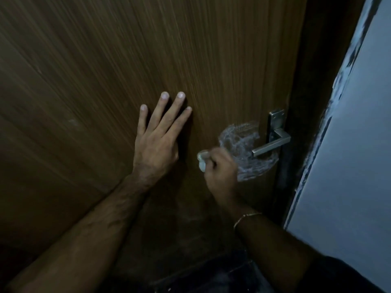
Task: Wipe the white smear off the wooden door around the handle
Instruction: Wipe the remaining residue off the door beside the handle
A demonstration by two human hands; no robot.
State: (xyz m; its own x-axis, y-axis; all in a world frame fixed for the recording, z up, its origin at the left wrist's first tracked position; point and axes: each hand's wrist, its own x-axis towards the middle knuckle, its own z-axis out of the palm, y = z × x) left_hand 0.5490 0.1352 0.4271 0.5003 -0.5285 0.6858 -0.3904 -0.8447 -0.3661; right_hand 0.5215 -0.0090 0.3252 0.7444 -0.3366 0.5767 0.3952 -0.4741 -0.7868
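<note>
A white smear (243, 144) spreads over the brown wooden door (105, 70), left of and below the silver lever handle (273, 142). My right hand (220, 170) grips a small white wad of cloth or tissue (202, 160) at the smear's lower left edge, held against the door. My left hand (157, 140) rests flat on the door with straight, spread fingers, a short way left of the right hand.
A dark door frame (300, 102) runs along the door's right edge. Beyond it stands a pale blue-grey wall (349, 155) with a chipped edge. Dark clothing (222, 275) shows at the bottom. A thin bracelet (245, 217) sits on my right wrist.
</note>
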